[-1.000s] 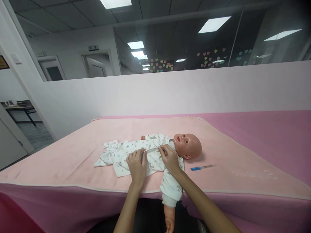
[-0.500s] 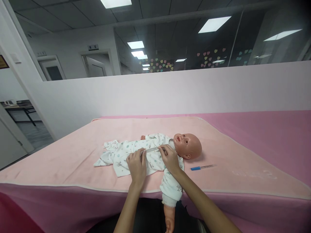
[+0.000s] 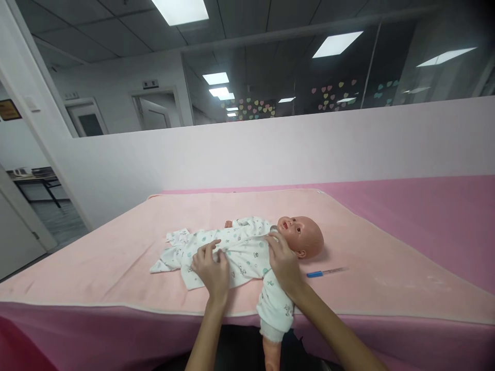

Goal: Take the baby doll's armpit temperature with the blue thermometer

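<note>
A baby doll (image 3: 303, 234) lies on its back on the peach blanket, head to the right. It wears a white printed baby top (image 3: 247, 257), and one sleeved arm (image 3: 275, 304) hangs over the near edge. My right hand (image 3: 285, 263) pinches the top's front edge near the doll's neck, drawing the cloth into a fold. Over the lower front of the top, my left hand (image 3: 212, 268) has its thumb and index finger apart with nothing between them. A slim clear stick with a blue end (image 3: 315, 274), perhaps a thermometer, rests near the head.
The peach blanket (image 3: 367, 278) covers a pink surface (image 3: 406, 221) that meets a white half wall (image 3: 270, 149) with glass above. To the left, a doorway shows a desk (image 3: 34, 178) with things on it.
My left hand has let go of the top's edge and opened, moving slightly left. My right hand still pinches the cloth, a little further right. The view has tilted up slightly.
</note>
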`<move>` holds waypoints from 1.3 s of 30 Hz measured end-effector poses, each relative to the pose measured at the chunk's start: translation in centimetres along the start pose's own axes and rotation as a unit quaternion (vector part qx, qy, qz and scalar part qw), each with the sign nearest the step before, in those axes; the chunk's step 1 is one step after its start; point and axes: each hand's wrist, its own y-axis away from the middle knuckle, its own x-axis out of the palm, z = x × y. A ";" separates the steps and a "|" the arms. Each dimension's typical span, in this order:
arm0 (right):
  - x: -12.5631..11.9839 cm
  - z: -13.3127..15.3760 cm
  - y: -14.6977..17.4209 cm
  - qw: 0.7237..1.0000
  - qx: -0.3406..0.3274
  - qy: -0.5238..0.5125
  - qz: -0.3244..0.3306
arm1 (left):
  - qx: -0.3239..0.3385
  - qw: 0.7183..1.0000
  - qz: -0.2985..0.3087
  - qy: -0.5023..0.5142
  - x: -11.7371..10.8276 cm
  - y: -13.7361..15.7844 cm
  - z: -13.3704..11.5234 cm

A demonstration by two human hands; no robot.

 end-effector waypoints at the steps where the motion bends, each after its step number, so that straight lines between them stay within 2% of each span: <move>1: -1.1 -0.7 0.6 1.000 -0.018 0.017 0.004 | 0.023 1.000 -0.015 -0.006 0.0 -0.2 0.0; 4: -4.8 -3.8 2.9 0.997 -0.040 0.053 0.026 | 0.121 0.992 -0.014 0.025 0.6 -1.7 -0.4; 6: -6.9 -6.7 4.4 0.993 0.008 0.115 0.034 | 0.172 0.980 0.055 0.088 1.6 -3.3 -1.0; 8: -8.3 -9.6 5.7 0.982 0.053 0.172 0.061 | 0.174 0.952 0.198 0.152 3.0 -5.0 -2.0; 9: -8.7 -11.0 6.1 0.976 0.067 0.191 0.080 | 0.157 0.926 0.294 0.175 3.7 -5.7 -2.5; 11: -9.4 -13.1 6.8 0.968 0.083 0.200 0.130 | 0.126 0.850 0.473 0.194 4.7 -6.7 -3.3; 13: -9.7 -14.4 7.0 0.962 0.098 0.183 0.177 | 0.127 0.796 0.556 0.202 5.1 -6.9 -3.8; 14: -9.8 -14.7 7.0 0.960 0.107 0.169 0.198 | 0.136 0.785 0.568 0.206 5.1 -6.9 -3.9; 18: -10.9 -14.0 6.3 0.951 0.142 0.107 0.254 | 0.161 0.787 0.555 0.214 4.6 -6.6 -3.7; 21: -12.8 -12.4 4.9 0.944 0.169 0.062 0.277 | 0.133 0.812 0.546 0.156 5.1 -7.5 -3.6; 25: -15.6 -9.1 0.7 0.956 0.152 0.017 0.252 | 0.099 0.844 0.525 0.041 6.8 -10.0 -3.6; 28: -15.5 -6.3 -3.5 0.971 0.113 -0.023 0.211 | 0.124 0.868 0.480 0.008 7.5 -11.7 -4.3; 31: -12.5 -4.3 -6.8 0.978 0.054 -0.050 0.194 | 0.167 0.883 0.439 -0.010 7.3 -12.6 -5.7; 33: -9.3 -3.8 -8.2 0.979 0.036 -0.046 0.198 | 0.242 0.874 0.419 -0.039 6.8 -13.0 -6.6; 36: -4.2 -3.6 -9.8 0.977 0.054 -0.016 0.206 | 0.399 0.824 0.383 -0.126 6.0 -13.3 -7.6; 37: -2.6 -3.5 -10.3 0.975 0.065 -0.007 0.211 | 0.436 0.805 0.373 -0.150 5.8 -13.4 -7.8; 39: 0.3 -2.9 -11.2 0.971 0.082 0.011 0.225 | 0.465 0.787 0.368 -0.171 5.6 -13.4 -7.9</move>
